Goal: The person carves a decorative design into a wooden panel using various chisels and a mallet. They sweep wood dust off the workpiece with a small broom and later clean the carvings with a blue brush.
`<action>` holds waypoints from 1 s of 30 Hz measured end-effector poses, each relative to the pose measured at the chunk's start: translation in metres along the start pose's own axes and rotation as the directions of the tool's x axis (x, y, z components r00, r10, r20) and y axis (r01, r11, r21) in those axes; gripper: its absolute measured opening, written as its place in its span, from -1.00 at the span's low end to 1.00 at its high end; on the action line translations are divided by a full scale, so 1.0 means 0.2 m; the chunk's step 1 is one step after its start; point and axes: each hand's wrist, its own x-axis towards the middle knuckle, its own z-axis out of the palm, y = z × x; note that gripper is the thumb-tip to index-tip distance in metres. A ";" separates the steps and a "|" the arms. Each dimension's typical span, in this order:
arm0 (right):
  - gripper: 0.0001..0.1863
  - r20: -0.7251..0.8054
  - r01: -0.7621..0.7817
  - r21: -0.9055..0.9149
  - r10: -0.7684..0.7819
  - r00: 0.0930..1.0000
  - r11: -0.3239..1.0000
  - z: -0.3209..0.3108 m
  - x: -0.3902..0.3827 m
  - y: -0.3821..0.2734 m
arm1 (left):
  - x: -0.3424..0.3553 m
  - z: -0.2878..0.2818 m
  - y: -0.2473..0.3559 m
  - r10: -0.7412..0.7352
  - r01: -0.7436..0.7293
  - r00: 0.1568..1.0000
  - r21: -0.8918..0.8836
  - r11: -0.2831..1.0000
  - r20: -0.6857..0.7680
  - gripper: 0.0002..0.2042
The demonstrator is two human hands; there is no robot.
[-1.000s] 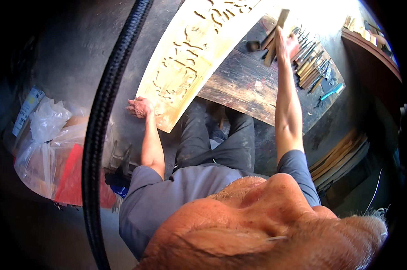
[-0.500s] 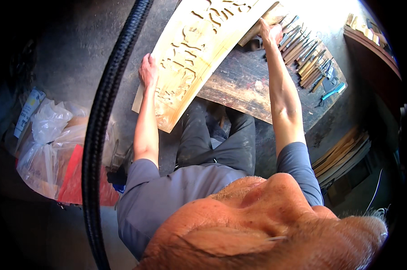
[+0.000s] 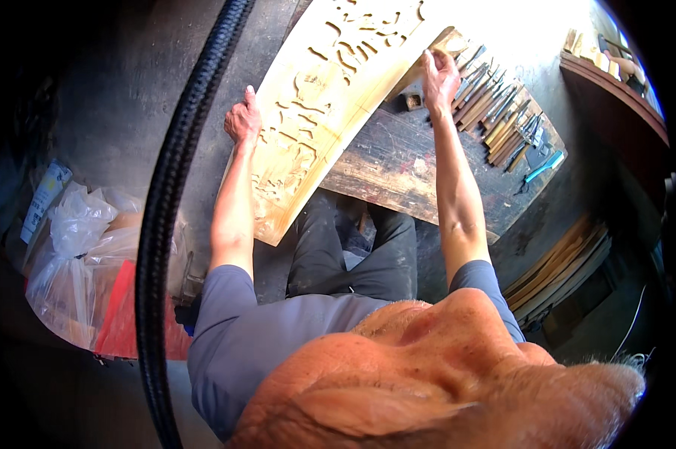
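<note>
A long pale carved wooden board (image 3: 297, 153) with several cut-out slots lies slantwise in front of me, its near end over my left thigh. My left hand (image 3: 243, 120) is closed at its left edge, thumb pointing up and away; the undersides of the fingers are hidden. Farther off, my right hand (image 3: 440, 78) has its fingers bent around the board's right edge. Just to the right of that hand, a row of wood-handled carving chisels (image 3: 495, 101) lies on the dark worn workbench (image 3: 386, 157).
A small dark box (image 3: 413, 102) sits on the bench beneath the board's edge. At the bench's right end lies a turquoise-handled tool (image 3: 545, 166). Plastic bags (image 3: 80, 251) and a red sheet (image 3: 124, 307) are at left. Stacked boards (image 3: 558, 266) lean at right. A black braided cable (image 3: 160, 202) crosses the view.
The view has shifted, so the board, bench and chisels appear lower. My left hand has slid farther along the board's left edge, its thumb now raised. My right hand stays by the right edge.
</note>
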 end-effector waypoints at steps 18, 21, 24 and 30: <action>-0.21 0.272 -0.249 0.281 0.172 0.947 0.927 -0.05 1.38 0.10 | 0.03 0.05 0.00 0.075 -0.075 0.997 -0.010 0.997 -0.022 -0.17; -0.24 0.522 -0.276 0.449 0.001 0.853 0.850 -0.08 1.38 0.13 | 0.03 0.05 -0.04 0.079 -0.078 0.996 0.012 0.997 -0.033 -0.16; -0.27 0.448 -0.268 0.415 0.061 0.892 0.870 -0.11 1.31 0.09 | 0.03 0.09 0.00 0.085 -0.085 0.995 0.004 0.996 -0.052 -0.13; -0.32 0.462 -0.294 0.510 0.032 0.887 0.809 -0.04 1.09 -0.03 | 0.14 0.11 -0.13 0.024 -0.023 0.999 0.029 0.999 -0.043 -0.05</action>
